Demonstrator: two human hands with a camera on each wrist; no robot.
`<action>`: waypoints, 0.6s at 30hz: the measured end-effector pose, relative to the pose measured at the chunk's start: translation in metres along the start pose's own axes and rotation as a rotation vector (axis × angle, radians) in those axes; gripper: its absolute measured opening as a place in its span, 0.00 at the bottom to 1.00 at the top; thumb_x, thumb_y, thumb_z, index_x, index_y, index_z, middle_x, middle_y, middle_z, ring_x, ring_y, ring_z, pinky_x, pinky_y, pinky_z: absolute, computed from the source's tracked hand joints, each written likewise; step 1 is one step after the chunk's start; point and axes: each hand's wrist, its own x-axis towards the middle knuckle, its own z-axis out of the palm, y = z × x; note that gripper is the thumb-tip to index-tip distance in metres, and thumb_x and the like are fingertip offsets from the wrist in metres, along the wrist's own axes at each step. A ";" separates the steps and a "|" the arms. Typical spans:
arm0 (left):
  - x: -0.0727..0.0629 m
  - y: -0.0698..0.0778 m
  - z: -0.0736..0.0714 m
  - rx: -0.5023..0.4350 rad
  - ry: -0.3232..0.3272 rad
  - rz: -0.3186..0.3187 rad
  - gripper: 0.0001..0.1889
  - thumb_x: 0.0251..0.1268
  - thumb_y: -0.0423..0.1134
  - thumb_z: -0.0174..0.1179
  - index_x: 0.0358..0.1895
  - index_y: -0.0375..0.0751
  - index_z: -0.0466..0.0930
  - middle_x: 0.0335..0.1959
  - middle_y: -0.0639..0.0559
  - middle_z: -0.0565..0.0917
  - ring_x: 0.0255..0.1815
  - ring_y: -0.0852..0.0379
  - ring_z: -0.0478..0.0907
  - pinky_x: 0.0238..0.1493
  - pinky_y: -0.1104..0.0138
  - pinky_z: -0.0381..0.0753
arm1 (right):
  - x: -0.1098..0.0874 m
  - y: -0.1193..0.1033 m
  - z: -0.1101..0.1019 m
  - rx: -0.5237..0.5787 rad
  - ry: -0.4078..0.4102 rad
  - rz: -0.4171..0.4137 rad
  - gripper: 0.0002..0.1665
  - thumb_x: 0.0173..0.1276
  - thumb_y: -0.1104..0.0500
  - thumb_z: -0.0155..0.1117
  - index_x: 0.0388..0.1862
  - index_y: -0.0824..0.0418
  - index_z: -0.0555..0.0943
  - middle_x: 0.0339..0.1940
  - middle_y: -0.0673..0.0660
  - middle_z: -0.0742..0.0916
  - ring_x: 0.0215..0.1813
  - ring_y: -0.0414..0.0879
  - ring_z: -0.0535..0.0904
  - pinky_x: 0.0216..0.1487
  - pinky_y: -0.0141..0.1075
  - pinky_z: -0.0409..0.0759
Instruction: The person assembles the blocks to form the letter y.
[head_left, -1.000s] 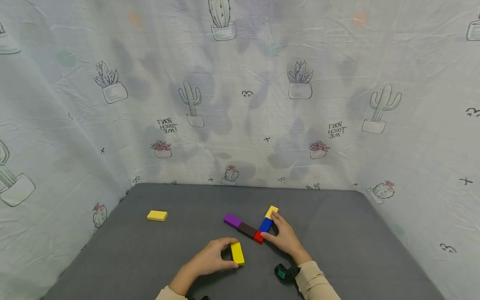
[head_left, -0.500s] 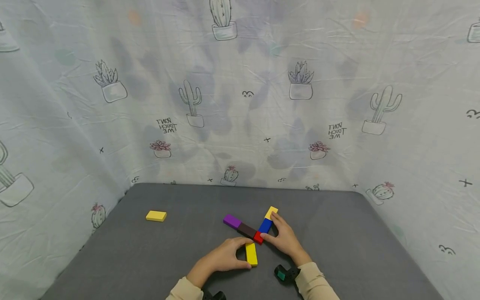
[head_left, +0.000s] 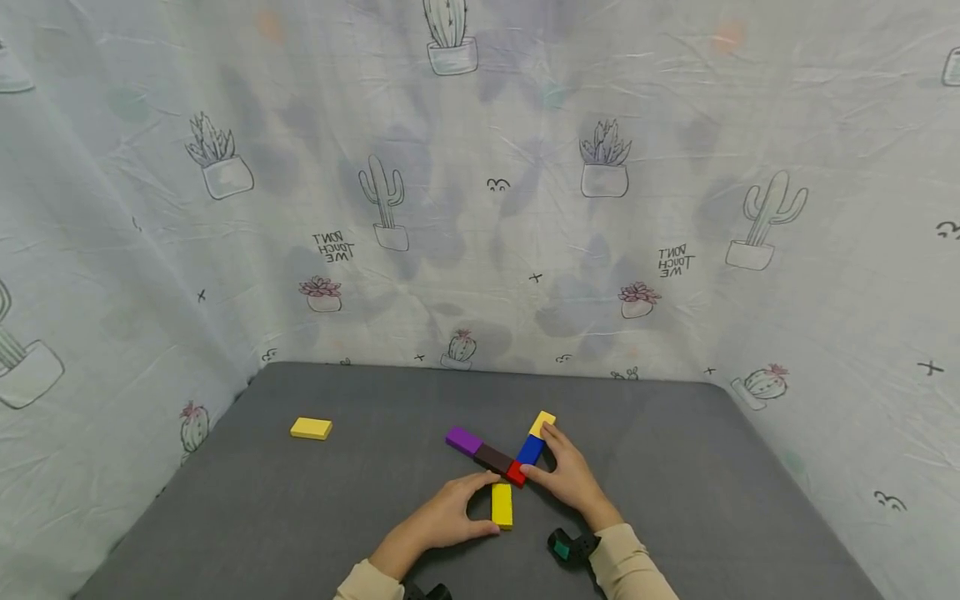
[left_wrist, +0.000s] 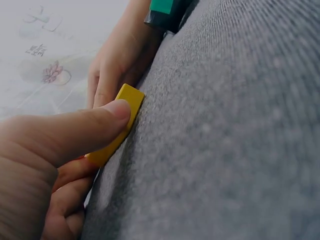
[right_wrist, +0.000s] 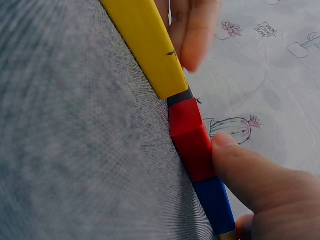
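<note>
My left hand (head_left: 448,512) pinches a yellow block (head_left: 502,507) by its ends, thumb nearest me. In the left wrist view the thumb presses on that yellow block (left_wrist: 128,95), which rests low on the cloth. Just beyond it, a V of blocks lies flat: purple (head_left: 464,441), dark brown (head_left: 492,459), red (head_left: 516,474), blue (head_left: 530,451) and pale yellow (head_left: 542,425). My right hand (head_left: 567,477) holds the V's right arm, thumb against the red block and fingertips at the pale yellow one. In the right wrist view a small gap parts the held yellow block from the red block (right_wrist: 192,145).
Another pale yellow block (head_left: 311,428) lies alone at the back left of the grey tabletop (head_left: 637,425). Pale fabric (head_left: 495,250) printed with cacti hangs behind the table and along both sides. A black device (head_left: 572,547) is worn at the right wrist.
My left hand has carried its yellow block to the right, close to the V's red corner, then shifted very slightly. The right hand and the V keep their place.
</note>
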 end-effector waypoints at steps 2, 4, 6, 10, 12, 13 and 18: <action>-0.001 0.000 -0.001 -0.003 0.014 -0.001 0.35 0.56 0.57 0.65 0.66 0.46 0.69 0.64 0.50 0.74 0.64 0.51 0.71 0.63 0.52 0.72 | 0.000 -0.001 -0.001 0.015 0.004 -0.001 0.50 0.58 0.40 0.68 0.70 0.68 0.63 0.72 0.64 0.66 0.71 0.63 0.63 0.67 0.59 0.63; -0.002 -0.001 -0.001 0.002 0.020 0.000 0.34 0.57 0.56 0.64 0.65 0.46 0.70 0.63 0.51 0.75 0.64 0.52 0.72 0.63 0.53 0.72 | 0.000 -0.001 -0.001 0.022 0.009 -0.002 0.50 0.58 0.41 0.68 0.70 0.68 0.63 0.72 0.64 0.66 0.71 0.63 0.63 0.67 0.59 0.64; -0.002 -0.001 -0.002 0.003 0.019 0.006 0.32 0.58 0.55 0.64 0.65 0.46 0.70 0.62 0.52 0.76 0.63 0.53 0.72 0.63 0.54 0.72 | 0.000 -0.001 -0.002 0.024 0.008 0.001 0.50 0.58 0.41 0.68 0.70 0.68 0.63 0.72 0.64 0.66 0.71 0.63 0.63 0.67 0.59 0.63; -0.002 0.000 -0.002 -0.003 0.001 -0.004 0.31 0.60 0.54 0.63 0.65 0.46 0.71 0.63 0.52 0.75 0.64 0.52 0.72 0.64 0.53 0.71 | 0.000 -0.001 -0.003 0.012 -0.010 0.016 0.50 0.58 0.40 0.68 0.71 0.68 0.62 0.73 0.63 0.66 0.71 0.63 0.62 0.67 0.59 0.63; -0.003 0.001 -0.003 -0.016 -0.009 -0.013 0.31 0.60 0.53 0.63 0.66 0.46 0.70 0.64 0.51 0.75 0.65 0.47 0.71 0.64 0.51 0.70 | 0.000 -0.001 -0.003 0.014 -0.019 0.023 0.50 0.58 0.40 0.67 0.71 0.68 0.62 0.73 0.63 0.65 0.72 0.63 0.62 0.67 0.59 0.63; -0.003 0.001 -0.004 -0.022 -0.013 -0.018 0.31 0.60 0.53 0.63 0.66 0.46 0.70 0.64 0.50 0.74 0.66 0.45 0.70 0.64 0.50 0.70 | 0.001 -0.002 -0.003 0.017 -0.021 0.024 0.51 0.58 0.40 0.68 0.71 0.68 0.62 0.73 0.63 0.65 0.72 0.63 0.62 0.67 0.59 0.63; -0.005 0.001 -0.006 -0.050 -0.026 -0.020 0.29 0.63 0.49 0.61 0.67 0.46 0.70 0.66 0.48 0.73 0.67 0.38 0.67 0.64 0.47 0.68 | 0.001 -0.003 -0.003 0.016 -0.030 0.017 0.50 0.58 0.41 0.67 0.71 0.68 0.62 0.73 0.64 0.65 0.72 0.63 0.62 0.67 0.59 0.63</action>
